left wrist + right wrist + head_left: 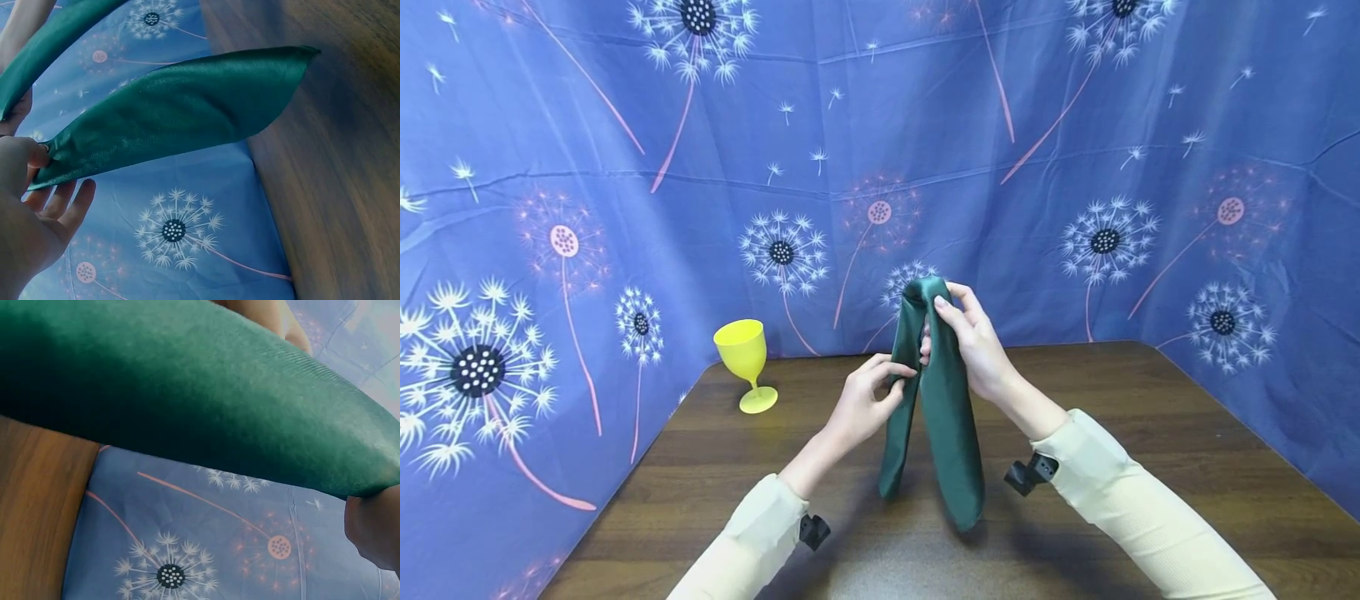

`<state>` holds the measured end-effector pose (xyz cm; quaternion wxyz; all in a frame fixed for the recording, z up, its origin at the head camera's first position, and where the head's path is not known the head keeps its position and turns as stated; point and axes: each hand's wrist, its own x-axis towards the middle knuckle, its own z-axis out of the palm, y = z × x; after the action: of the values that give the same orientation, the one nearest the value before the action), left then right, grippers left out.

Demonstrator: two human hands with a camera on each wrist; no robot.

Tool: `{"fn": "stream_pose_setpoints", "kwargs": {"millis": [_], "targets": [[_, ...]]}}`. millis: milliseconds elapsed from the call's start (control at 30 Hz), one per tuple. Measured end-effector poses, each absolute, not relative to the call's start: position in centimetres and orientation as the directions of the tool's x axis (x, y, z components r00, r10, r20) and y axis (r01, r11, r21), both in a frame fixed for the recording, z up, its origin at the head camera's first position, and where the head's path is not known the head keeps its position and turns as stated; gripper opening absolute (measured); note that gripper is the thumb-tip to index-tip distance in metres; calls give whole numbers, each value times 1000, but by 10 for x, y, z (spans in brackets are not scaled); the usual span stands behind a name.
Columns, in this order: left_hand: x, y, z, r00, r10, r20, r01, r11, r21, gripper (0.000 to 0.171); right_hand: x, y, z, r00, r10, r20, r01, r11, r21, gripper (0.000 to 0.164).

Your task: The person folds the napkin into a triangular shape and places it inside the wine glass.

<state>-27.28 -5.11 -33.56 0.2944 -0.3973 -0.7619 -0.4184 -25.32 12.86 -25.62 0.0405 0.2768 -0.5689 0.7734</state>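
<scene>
A shiny dark green satin cloth band [951,442] hangs folded over at the top, its two tails spread apart above the table. My right hand [985,346] grips it near the fold, thumb on the front of the right tail and fingertips showing through the gap. With thumb and fingers, my left hand [868,400] pinches the narrower left tail partway down. The left wrist view shows that tail [175,112] widening to a pointed corner, away from the left hand [31,219]. In the right wrist view the satin [187,394] fills the upper part, partly hiding the hands.
A yellow plastic goblet [742,354] stands upright at the back left of the brown wooden table [1112,400]. Blue curtain cloth [985,192] with dandelion prints closes off the back and sides. Small black wrist cameras [1032,473] sit at both cuffs.
</scene>
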Motion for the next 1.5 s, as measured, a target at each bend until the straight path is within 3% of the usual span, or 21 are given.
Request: {"fn": "stream_pose_setpoints", "kwargs": {"millis": [233, 533, 967, 1500], "targets": [[-271, -53, -334, -539, 369, 757, 835, 352, 424, 28, -253, 131, -256, -842, -277, 463, -381, -302, -874, 33], [-270, -55, -335, -541, 388, 746, 837, 336, 432, 21, -252, 134, -255, -826, -312, 470, -383, -301, -873, 34], [-267, -49, -335, -499, 346, 794, 857, 333, 393, 8, -253, 124, -259, -835, -284, 471, -372, -338, -864, 31], [-263, -38, -338, -470, 323, 821, 827, 486, 282, 24, -245, 108, -246, -899, -136, 417, -335, -399, -854, 30]]}}
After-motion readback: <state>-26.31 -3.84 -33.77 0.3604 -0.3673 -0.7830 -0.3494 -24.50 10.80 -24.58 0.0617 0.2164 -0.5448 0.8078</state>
